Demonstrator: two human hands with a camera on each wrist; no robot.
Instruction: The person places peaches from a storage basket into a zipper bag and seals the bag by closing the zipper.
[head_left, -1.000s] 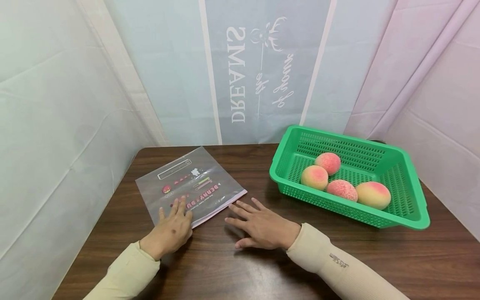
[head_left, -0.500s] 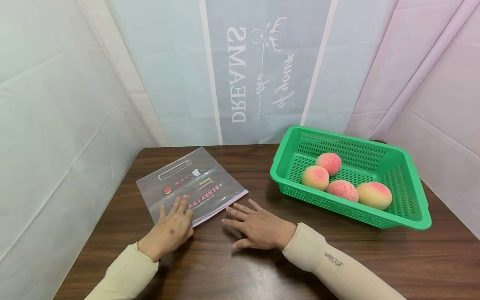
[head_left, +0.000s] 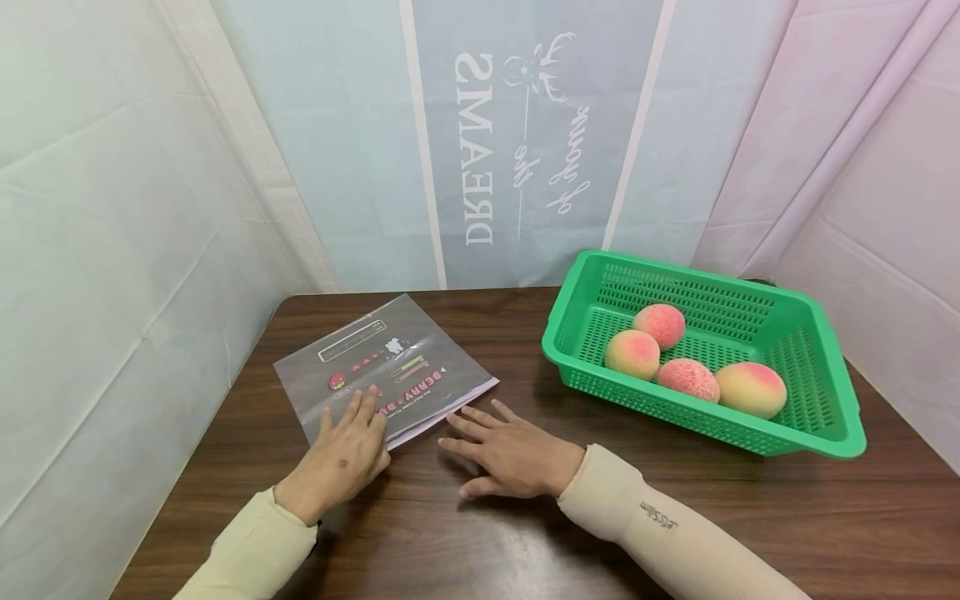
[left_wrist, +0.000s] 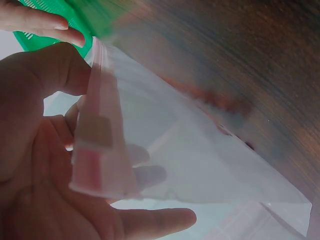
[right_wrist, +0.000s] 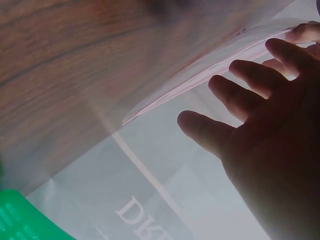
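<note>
A clear printed zip bag (head_left: 408, 333) lies on the table at the left in the head view, its pink zip edge toward me. My left hand (head_left: 337, 454) is at the near edge, thumb and index finger pinching it while the other fingers stretch over the print. The left wrist view shows the zip strip (left_wrist: 97, 130) from beneath, with the thumb at its edge and some fingers showing through the plastic. Open and spread, my right hand (head_left: 513, 454) has its fingertips close by the bag's right part. From the right wrist, the bag's edge (right_wrist: 200, 80) runs just beyond those fingers.
A green plastic basket (head_left: 701, 425) stands to the right, holding several peaches (head_left: 632, 354) with pink and yellow skins. The dark wooden table (head_left: 480, 533) ends at a pale fabric backdrop (head_left: 360, 167), with white cloth walls (head_left: 112, 250) at the sides.
My right hand has slid slightly left toward the bag. The left hand keeps its place at the bag's edge, and the basket and peaches have stayed put.
</note>
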